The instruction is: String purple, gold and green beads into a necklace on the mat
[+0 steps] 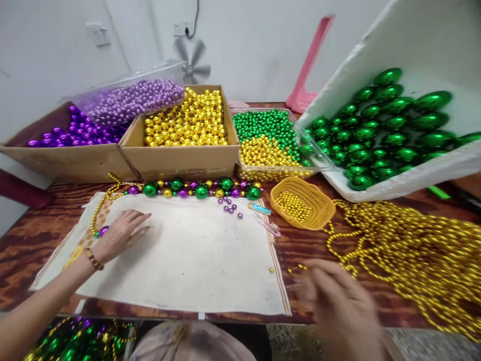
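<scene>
My left hand [122, 233] lies flat on a cream cloth [188, 260], fingers stretched out, holding nothing. Just beside it a strand of gold beads [98, 208] curves up to a row of green, purple and gold beads [199, 189] along the cloth's far edge. My right hand [340, 306] is at the lower right, smeared by motion, near the cloth's right edge and a pile of gold bead strands [417, 250]. Whether it holds anything I cannot tell. Loose purple beads [231, 205] lie on the cloth.
A small yellow basket [302, 203] holds tiny gold beads. Behind stand cardboard boxes of purple beads [71, 133] and gold beads [188, 120], a clear tray of green and gold beads [268, 138], and a white foam box of large green balls [383, 125]. More beads lie below the table edge [78, 341].
</scene>
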`<state>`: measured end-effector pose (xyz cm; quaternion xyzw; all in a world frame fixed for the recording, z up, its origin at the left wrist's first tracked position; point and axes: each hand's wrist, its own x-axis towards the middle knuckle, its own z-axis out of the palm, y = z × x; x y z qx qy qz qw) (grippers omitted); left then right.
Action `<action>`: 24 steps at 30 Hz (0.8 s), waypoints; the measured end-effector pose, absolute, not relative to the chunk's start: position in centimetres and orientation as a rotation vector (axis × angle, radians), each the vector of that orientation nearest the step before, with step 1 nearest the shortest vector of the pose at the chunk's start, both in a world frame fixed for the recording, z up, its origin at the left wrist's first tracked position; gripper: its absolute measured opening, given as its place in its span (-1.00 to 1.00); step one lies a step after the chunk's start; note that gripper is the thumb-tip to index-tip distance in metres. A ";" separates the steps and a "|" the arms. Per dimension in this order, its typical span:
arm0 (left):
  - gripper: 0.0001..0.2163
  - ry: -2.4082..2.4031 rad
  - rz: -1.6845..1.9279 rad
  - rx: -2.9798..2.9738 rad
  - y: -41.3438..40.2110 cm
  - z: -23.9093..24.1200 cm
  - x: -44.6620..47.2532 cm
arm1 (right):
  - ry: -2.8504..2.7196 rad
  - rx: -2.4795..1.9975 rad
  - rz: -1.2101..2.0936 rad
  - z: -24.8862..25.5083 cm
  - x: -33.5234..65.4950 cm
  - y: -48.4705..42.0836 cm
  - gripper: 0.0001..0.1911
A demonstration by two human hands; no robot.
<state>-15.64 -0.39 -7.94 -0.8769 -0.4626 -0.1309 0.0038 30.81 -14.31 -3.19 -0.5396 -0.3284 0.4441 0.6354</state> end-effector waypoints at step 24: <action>-0.78 -0.887 -0.301 -3.157 5.9 -6.9 9.5 | -2.004 -2.091 0.751 -10.6 24.8 -13.5 -0.72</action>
